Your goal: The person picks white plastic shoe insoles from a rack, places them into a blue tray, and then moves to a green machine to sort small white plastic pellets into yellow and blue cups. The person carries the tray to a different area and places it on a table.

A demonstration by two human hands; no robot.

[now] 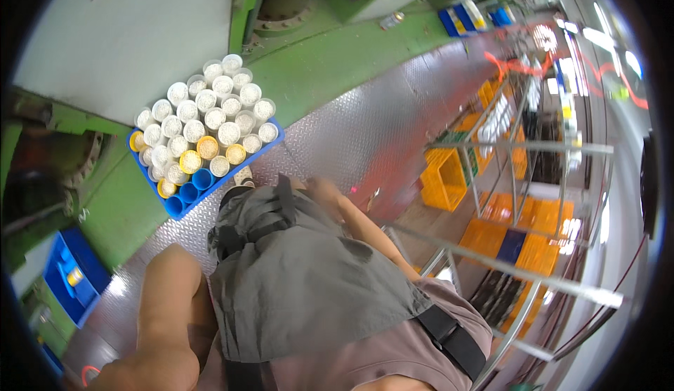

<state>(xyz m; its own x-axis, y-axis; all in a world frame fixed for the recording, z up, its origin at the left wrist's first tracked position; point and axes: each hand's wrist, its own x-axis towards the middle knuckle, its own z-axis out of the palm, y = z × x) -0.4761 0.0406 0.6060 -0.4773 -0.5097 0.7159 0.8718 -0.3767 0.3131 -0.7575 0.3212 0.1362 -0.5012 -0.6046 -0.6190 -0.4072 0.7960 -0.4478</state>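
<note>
I look down my own body: a pink shirt, a grey garment point(309, 293) with black straps, and one shoe point(243, 175) on the metal floor. My right arm reaches down along my side. My right hand point(323, 191) is small and blurred at the top edge of the grey garment, and its fingers cannot be made out. My bare left arm point(168, 300) bends at the lower left, with its hand hidden. Nearest my foot stands a blue crate point(179, 205) packed with several upright white, yellow and blue tubes.
The floor is ribbed steel plate point(365, 131) beside a green machine base point(337, 54). A metal-tube rack point(519, 152) with yellow and orange crates point(444, 180) stands at the right. A small blue bin point(74, 275) lies at the far left, and more blue bins at the top.
</note>
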